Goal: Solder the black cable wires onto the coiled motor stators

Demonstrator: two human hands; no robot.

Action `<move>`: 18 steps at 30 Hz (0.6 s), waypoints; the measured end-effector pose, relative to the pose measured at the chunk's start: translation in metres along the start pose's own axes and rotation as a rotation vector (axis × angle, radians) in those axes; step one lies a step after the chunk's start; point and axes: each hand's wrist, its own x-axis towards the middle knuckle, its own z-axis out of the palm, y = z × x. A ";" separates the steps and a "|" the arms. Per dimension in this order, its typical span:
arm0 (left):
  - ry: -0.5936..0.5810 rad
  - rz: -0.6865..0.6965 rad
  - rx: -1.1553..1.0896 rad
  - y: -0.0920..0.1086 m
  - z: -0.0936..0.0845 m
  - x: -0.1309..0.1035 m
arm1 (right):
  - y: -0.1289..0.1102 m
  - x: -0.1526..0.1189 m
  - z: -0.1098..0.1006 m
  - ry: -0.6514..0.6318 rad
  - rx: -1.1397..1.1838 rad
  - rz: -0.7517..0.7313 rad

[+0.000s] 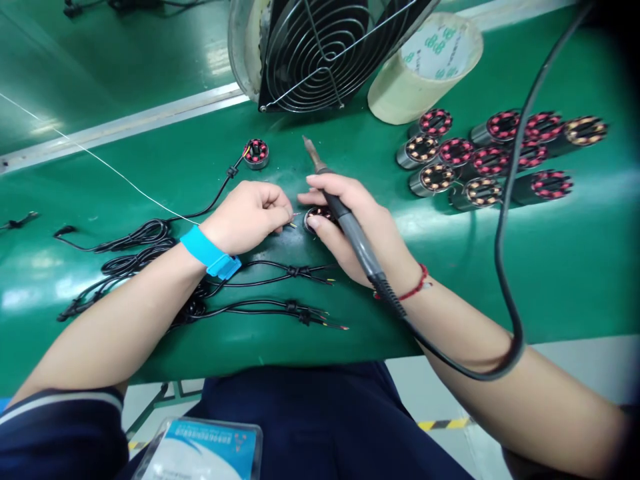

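Observation:
My left hand (255,217), with a blue strap on its wrist, is closed in a pinch. Thin stripped wires (294,225) poke out past its fingertips. A soldering iron (345,223) lies across my right hand (363,220), its tip pointing up and away over the bench. The thumb and fingers of that same hand are around a small motor stator (315,217), which they partly cover. The wire ends are close to the stator; whether they touch I cannot tell. Beyond my left hand stands another stator (257,154), joined to a black cable (215,200).
Coiled black cables (150,240) with bared ends lie beneath and beside my left forearm. A round fan (325,57) and a wide tape roll (425,73) stand at the back. Several stators (490,160) are grouped at right. The iron's cord (505,267) loops over my right forearm.

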 end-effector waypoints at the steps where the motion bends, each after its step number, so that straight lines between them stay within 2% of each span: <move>1: 0.002 0.001 0.003 0.000 0.000 0.000 | 0.001 0.002 0.002 -0.026 0.001 -0.005; 5: -0.004 0.019 0.018 0.000 0.001 0.000 | 0.007 0.005 0.006 -0.055 -0.002 -0.011; 9: -0.012 0.093 0.025 -0.004 0.004 0.002 | 0.010 0.007 0.006 -0.028 -0.033 0.004; 13: 0.048 0.150 0.002 -0.006 0.008 0.003 | 0.012 0.007 0.003 0.042 -0.104 -0.033; 18: 0.102 0.164 -0.009 -0.007 0.009 0.003 | 0.008 0.004 0.000 0.092 -0.084 -0.072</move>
